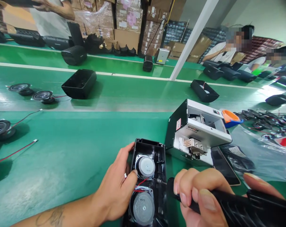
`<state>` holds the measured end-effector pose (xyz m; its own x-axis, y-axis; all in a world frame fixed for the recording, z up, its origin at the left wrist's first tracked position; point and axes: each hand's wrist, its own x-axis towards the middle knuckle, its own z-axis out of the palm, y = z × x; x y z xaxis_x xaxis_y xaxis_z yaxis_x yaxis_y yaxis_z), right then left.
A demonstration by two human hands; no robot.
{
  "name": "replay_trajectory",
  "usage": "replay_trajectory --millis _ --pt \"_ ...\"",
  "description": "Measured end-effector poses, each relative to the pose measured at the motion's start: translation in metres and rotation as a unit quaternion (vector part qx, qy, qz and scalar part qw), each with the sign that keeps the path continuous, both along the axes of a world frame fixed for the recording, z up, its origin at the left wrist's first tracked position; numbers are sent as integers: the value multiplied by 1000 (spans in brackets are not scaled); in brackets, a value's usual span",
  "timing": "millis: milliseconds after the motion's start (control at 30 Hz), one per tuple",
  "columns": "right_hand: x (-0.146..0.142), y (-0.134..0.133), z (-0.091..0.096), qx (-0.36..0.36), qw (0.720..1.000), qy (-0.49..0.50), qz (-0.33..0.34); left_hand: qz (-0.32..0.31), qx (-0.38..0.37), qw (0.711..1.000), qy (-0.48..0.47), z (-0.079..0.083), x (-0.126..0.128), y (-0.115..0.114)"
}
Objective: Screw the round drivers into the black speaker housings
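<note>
My left hand (119, 181) is closed on the left wall of a black speaker housing (161, 160). Two speaker drivers lie inside it, magnets up: the upper driver (146, 166) and the lower driver (143, 208), with red wires (142, 182) between them. A small white connector (125, 175) shows by my left thumb. My right hand (197, 189) is wrapped round a black electric screwdriver (230, 205). Its bit (160, 181) reaches over the housing's right side between the drivers; whether it touches a screw, I cannot tell.
A screw feeder machine (197, 132) stands right of the housing, with an orange and blue bowl (230, 117) behind it. Loose speakers (1, 129) lie at left. Open black housings (79, 83) rest on the green belt beyond. A plastic bag (256, 154) lies at right. Co-workers (224, 50) sit opposite.
</note>
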<state>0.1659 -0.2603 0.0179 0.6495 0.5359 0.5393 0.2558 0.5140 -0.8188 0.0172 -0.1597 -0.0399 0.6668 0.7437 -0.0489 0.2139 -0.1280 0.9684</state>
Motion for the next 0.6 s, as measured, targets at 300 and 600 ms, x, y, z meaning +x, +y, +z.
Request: replay_trajectory --millis 300,600 --pt "-2 2 -13 33 999 14 -7 3 6 1000 11 0 0 0" --pt "9 4 -14 25 996 3 81 3 -16 1000 25 4 0 0"
